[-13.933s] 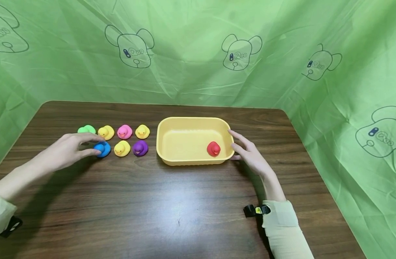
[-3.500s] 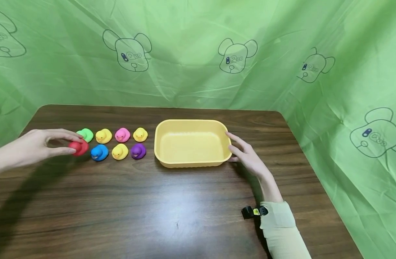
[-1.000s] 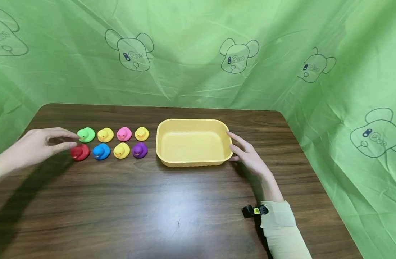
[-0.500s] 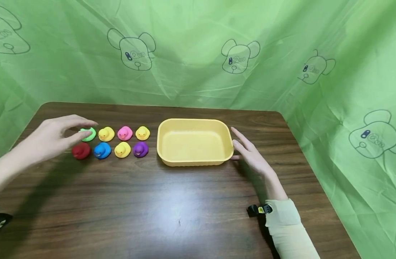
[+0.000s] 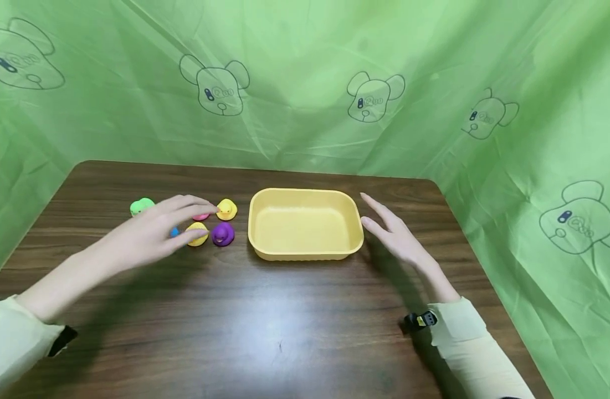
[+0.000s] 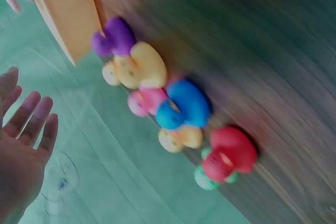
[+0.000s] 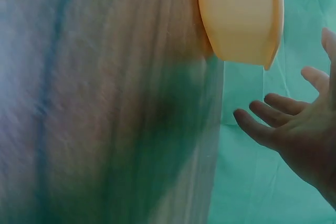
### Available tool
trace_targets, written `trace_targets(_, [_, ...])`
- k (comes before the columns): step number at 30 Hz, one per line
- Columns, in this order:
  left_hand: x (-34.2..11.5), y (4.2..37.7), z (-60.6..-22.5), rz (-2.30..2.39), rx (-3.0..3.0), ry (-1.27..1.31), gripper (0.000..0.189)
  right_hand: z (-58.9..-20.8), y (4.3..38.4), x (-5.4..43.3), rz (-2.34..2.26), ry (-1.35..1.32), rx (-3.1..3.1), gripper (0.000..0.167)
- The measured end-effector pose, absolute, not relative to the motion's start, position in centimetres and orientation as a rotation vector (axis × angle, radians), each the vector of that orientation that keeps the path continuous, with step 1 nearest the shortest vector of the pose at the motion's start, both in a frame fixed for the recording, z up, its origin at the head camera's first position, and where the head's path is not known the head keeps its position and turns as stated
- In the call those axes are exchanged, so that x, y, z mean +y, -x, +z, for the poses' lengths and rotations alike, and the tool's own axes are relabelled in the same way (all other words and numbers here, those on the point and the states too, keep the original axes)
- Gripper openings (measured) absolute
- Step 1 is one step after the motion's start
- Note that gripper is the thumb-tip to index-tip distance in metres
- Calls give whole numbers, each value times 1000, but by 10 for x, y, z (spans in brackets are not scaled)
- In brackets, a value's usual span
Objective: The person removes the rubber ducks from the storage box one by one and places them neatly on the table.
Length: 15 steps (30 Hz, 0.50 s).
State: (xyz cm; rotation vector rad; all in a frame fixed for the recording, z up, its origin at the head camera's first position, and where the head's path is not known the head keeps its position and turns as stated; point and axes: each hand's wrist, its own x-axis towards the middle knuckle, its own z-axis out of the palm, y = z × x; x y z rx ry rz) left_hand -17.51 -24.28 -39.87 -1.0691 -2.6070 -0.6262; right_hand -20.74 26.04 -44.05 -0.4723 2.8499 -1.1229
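Two rows of rubber ducks stand on the left of the table. In the head view my left hand (image 5: pixel 152 233) passes over them with spread fingers and holds nothing. It covers the red duck (image 6: pixel 234 150), which the left wrist view shows at the row's end, and most of the blue duck (image 5: pixel 174 232). The green duck (image 5: pixel 142 206), purple duck (image 5: pixel 223 234) and a back yellow duck (image 5: pixel 227 210) show around it. My right hand (image 5: pixel 399 238), fingers extended, is just off the right side of the yellow plastic basin (image 5: pixel 305 256), whose inside is bare.
The dark wooden table (image 5: pixel 285 321) stretches in front of the basin towards me. Green cloth (image 5: pixel 295 111) printed with bear-like heads hangs behind the table and along both sides.
The red duck went from the basin to the left end of the front row, where my left hand let go. That hand has since moved right; my right hand has come off the basin.
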Motion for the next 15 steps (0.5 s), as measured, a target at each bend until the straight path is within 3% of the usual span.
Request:
trace_targets(7, [-217,168,-402,-634,-2616,1172,46,-434,212,253,-992,605,2915,63])
trace_targets(15, [-192,163,-405,-542,-2703,1231,70,-429,210,247,-760,694,2966,67])
